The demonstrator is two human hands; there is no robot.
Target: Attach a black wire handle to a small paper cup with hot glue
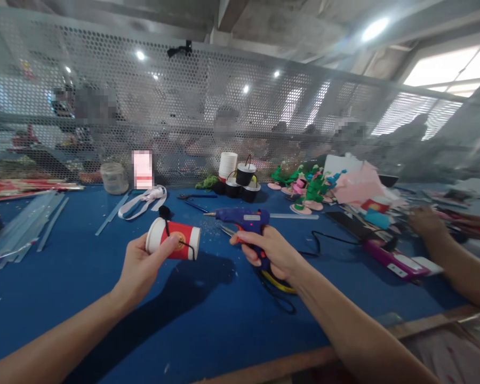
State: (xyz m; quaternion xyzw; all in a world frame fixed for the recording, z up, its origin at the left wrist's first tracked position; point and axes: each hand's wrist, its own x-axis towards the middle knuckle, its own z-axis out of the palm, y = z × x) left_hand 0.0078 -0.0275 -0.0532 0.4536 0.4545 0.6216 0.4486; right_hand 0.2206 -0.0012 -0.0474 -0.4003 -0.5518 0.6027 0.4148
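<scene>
My left hand (142, 264) is closed around a red and white paper cup (190, 242), tipped on its side above the table. A thin black strip runs over the cup, and a small black fuzzy piece (165, 212) sits by its upper side. In my right hand (274, 248) is a blue glue gun (240, 215), its fingers wrapped about the handle. The gun's nozzle points left, above and to the right of the cup, apart from it. A clear glue stick (294, 216) sticks out of the gun's back. Scissors partly show behind the right hand.
Clear glue sticks (28, 226) lie left, near a white ribbon (144, 202) and a jar (114, 178). Stacked cups (228, 165), black buckets (246, 175) and green figures (315, 191) stand behind. A purple power strip (396, 260) and another person's hand (428, 221) are right.
</scene>
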